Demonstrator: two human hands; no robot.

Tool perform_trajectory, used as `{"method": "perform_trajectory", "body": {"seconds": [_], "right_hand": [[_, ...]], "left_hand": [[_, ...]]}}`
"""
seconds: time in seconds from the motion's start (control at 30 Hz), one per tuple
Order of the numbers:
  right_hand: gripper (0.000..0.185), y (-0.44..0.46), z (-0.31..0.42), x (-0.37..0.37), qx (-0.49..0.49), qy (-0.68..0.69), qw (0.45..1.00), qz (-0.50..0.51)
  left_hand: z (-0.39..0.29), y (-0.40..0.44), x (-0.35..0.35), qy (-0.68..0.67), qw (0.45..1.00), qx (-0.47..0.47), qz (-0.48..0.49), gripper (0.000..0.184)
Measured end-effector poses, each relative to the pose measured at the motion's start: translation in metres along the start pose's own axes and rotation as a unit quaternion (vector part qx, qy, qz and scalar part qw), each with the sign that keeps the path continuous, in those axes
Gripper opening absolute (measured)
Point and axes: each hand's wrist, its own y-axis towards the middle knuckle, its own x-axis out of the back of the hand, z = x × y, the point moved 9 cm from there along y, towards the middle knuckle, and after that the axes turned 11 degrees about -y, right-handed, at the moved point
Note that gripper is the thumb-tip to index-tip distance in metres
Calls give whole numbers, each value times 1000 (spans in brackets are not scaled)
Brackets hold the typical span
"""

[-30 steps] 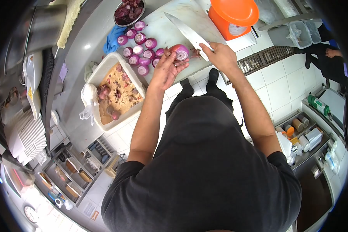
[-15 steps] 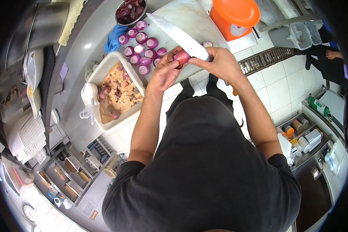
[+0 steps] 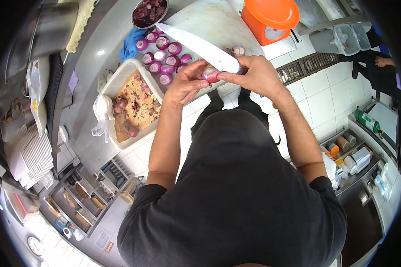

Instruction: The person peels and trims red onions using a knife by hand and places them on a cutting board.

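One red onion point(image 3: 210, 75), pinched by the left hand point(image 3: 186, 83) at the cutting board's point(image 3: 209, 20) near edge; one knife point(image 3: 196, 46), grasped in the right hand point(image 3: 259, 75) — peeling, seemingly, next wanting a steady hold.

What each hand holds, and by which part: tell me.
Left hand: a red onion, by its side, in a thumb-and-finger grip. Right hand: the knife, at its handle end, mostly hidden by the grip.

White square floor tiles point(image 3: 327, 109), three o'clock; dark slotted metal floor grate point(image 3: 307, 66), two; round white clock point(image 3: 34, 244), eight.
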Motion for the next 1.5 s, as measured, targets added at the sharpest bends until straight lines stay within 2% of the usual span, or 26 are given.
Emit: {"method": "perform_trajectory", "body": {"seconds": [0.63, 0.87, 0.97, 1.13, 1.5], "right_hand": [[65, -4, 0, -9, -6, 51, 999, 12], [64, -6, 7, 3, 19, 25, 999, -17], [64, -4, 4, 5, 23, 36, 999, -30], [64, -4, 6, 5, 19, 26, 999, -20], [59, -4, 1, -6, 7, 92, 996, -5]], "left_hand": [[-16, 2, -27, 98, 995, 16, 0, 75], [-14, 4, -26, 101, 994, 29, 8, 73], [-18, 8, -36, 106, 994, 4, 3, 65], [-17, 6, -29, 103, 994, 26, 10, 76], [-17, 9, -31, 101, 995, 7, 9, 76]]}}
